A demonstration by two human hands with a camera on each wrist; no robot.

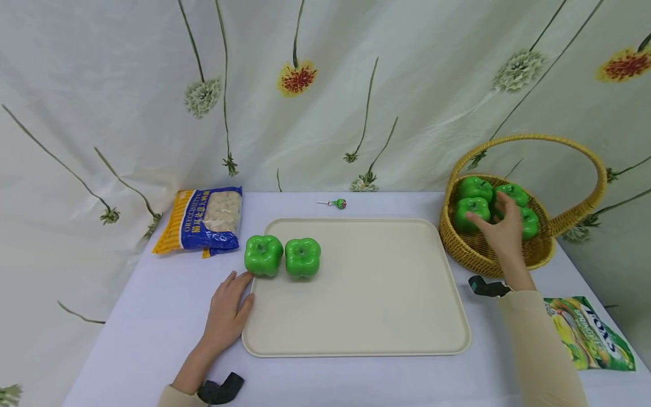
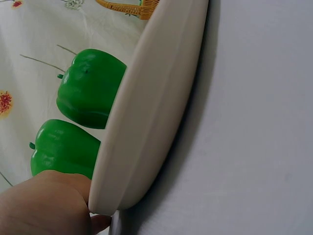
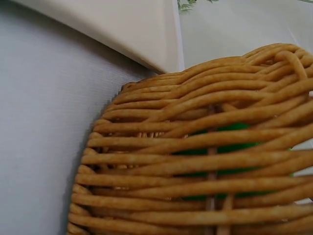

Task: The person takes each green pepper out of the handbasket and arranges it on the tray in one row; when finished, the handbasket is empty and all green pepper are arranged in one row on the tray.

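Note:
Two glossy green bell peppers, a left one [image 1: 263, 255] and a right one [image 1: 302, 258], stand side by side at the upper left of the beige tray [image 1: 366, 294]. My left hand [image 1: 227, 308] rests against the tray's left edge, fingers extended, fingertips right by the left pepper. Over on the right, my right hand [image 1: 500, 226] reaches into a wicker basket [image 1: 465, 251] among several green bell peppers [image 1: 472, 213]. Its thumb and fingers are spread over them. In the right wrist view the basket's woven wall [image 3: 195, 166] hides the hand, with green showing through the gaps.
A blue and yellow pasta bag [image 1: 200, 219] lies left of the tray. Behind the tray is a small lollipop [image 1: 337, 203]. A green snack packet [image 1: 590, 333] lies beside my right forearm. The basket's tall handle [image 1: 531, 137] arches above its rim; a floral cloth [image 1: 325, 135] hangs behind the table.

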